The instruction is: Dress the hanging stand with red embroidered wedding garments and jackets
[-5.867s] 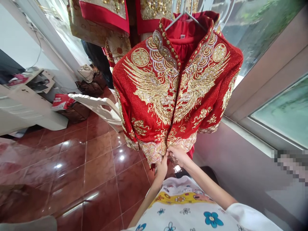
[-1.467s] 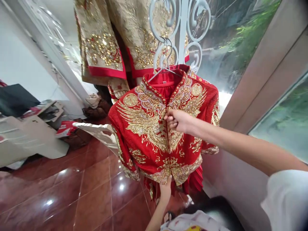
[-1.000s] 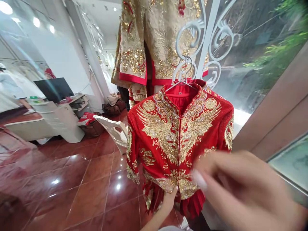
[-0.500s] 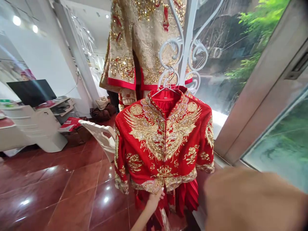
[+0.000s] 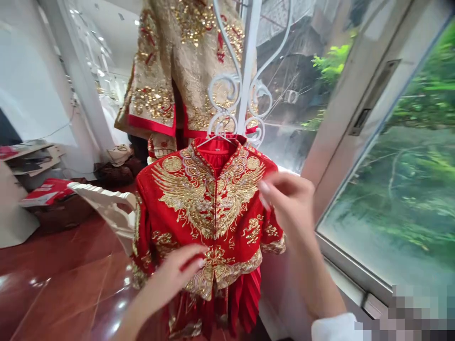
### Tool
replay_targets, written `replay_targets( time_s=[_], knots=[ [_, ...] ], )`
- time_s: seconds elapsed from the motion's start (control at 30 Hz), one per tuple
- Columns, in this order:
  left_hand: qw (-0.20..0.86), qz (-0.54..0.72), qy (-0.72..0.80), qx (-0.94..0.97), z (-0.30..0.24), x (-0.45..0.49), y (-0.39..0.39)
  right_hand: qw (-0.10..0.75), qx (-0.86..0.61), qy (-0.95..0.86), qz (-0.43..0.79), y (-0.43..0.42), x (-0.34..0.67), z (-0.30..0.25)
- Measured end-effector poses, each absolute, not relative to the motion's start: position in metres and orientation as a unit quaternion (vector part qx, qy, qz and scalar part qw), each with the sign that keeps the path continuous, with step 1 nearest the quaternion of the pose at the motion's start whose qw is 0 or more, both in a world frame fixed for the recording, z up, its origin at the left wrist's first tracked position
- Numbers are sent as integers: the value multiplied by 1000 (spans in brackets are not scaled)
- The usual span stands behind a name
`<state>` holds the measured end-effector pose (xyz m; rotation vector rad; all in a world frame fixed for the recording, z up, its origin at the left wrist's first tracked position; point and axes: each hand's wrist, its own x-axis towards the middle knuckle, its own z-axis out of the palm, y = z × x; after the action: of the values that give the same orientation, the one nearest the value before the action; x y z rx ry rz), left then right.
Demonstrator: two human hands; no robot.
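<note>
On the white scrollwork stand (image 5: pixel 245 71), just below its lowest curls, the red jacket (image 5: pixel 199 208) hangs from a thin wire hanger (image 5: pixel 213 138). We judge the fastening nearly done. The two front edges meet in a straight line from chest to hem, and only the stand-up collar gapes at the top, so what is left looks like small straightening.

Our left hand (image 5: pixel 177 272), low in front of the stand, curls its fingers together and seems to pinch the hem's gold border, though blur softens the grip. Our right hand (image 5: pixel 291 203), to the right of the stand's foot, holds nothing, its fingers loosely spread and bent beside the jacket's sleeve.

The cloth is a grainy, glittering red, thick with raised gold wing-shaped embroidery and round medallions. A sharply pleated red skirt (image 5: pixel 245 303) falls beneath it. Behind the stand, higher up, hangs a beaded gold robe (image 5: pixel 159 71) edged in red.
</note>
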<state>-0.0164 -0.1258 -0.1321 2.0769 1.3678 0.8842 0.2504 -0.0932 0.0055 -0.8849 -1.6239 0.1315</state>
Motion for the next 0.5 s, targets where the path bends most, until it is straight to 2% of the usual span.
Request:
replay_targets(
  time_s=[0.07, 0.1, 0.13, 0.17, 0.27, 0.33, 0.4, 0.5],
  knots=[
    [-33, 504, 490, 711, -77, -35, -105, 625, -451, -635, -55, -45, 252, 11],
    [-155, 531, 480, 681, -53, -44, -90, 612, -480, -620, -102, -22, 257, 10],
    [-237, 526, 492, 652, -34, -52, -73, 590, -504, -618, -127, -1, 264, 7],
    [-275, 512, 510, 634, -19, -58, -56, 562, -518, -631, -130, 16, 271, 2],
    [-269, 412, 577, 652, 0, -69, -12, 514, -519, -667, -147, 50, 287, -15],
    [-267, 346, 631, 641, 2, -70, 3, 528, -510, -668, -121, 63, 291, -19],
    [-268, 330, 657, 623, 5, -66, 5, 554, -499, -666, -30, 71, 293, -14],
    [-247, 374, 639, 625, 17, -57, -4, 565, -477, -665, 101, 76, 301, 2]
  ],
)
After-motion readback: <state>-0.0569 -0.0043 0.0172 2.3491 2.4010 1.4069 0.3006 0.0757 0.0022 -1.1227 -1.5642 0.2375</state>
